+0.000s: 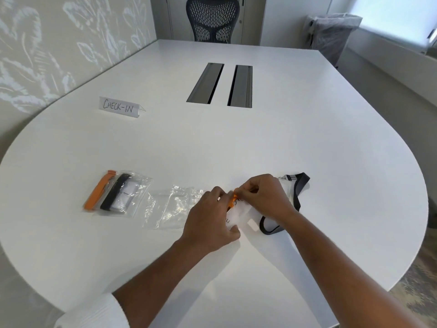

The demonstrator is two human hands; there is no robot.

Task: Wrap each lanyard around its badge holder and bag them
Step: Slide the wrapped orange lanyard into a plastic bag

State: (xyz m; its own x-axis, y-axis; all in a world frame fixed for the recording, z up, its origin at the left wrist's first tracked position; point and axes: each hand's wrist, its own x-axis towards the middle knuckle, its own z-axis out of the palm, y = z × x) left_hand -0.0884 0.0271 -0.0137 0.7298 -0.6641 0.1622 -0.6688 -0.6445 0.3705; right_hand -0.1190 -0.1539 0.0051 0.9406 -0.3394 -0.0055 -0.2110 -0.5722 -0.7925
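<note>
From the head camera, one filled clear bag (118, 194) lay on the white table (236, 143) at the left. It held two wrapped bundles: one with an orange lanyard (98, 194) and one with a black lanyard (114, 195), with a white badge card showing beside the black one. Just to its right lay more clear plastic bags (172, 207), flat and seemingly empty; they overlapped, and their count could not be told for sure, though at least two edges showed.

Both hands met near the table's front centre. The left hand (210, 218) pressed down on a clear badge holder (236, 216) with a white card, fingers curled over its left edge. The right hand (264, 197) pinched a second orange lanyard (233, 197) between fingertips, right above that holder. How far the strap was wrapped was hidden by the hands.

Behind the right hand lay another badge holder (287, 192) with a loose black lanyard (299, 188) looping around it, unwrapped.

Farther back stood one folded "CHECK-IN" card (119, 107), two cable slots (220, 85) in the tabletop, and one mesh chair (212, 18).
</note>
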